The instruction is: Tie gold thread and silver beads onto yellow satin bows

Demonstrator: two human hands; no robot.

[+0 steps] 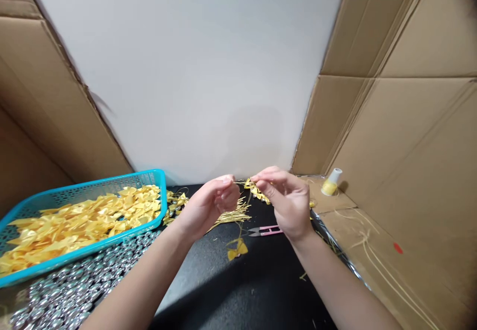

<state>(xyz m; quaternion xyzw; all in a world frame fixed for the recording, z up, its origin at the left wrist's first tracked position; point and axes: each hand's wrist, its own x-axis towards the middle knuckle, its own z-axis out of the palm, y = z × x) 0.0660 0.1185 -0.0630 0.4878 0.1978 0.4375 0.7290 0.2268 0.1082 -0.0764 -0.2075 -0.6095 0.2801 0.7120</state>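
Observation:
My left hand (212,203) is closed in a pinch, and a thin gold strand (240,182) sticks out from its fingertips towards the right. My right hand (286,201) is also pinched, at the same height; what lies between its fingertips is too small to make out. Right by those fingertips shows a string of yellow ribbon bows (261,196), partly covered by the hand. Below and between the hands lie a bundle of gold ties (236,213) and pink-handled thread snips (266,230). A single yellow bow (237,250) with thread is nearer to me.
A turquoise basket (162,196) full of yellow ribbon bows (93,215) stands at the left. Many silver beads (85,275) spread in front of it on the black table (231,290). On cardboard at the right are a thread cone (331,183) and loose threads (391,280). A white wall rises behind.

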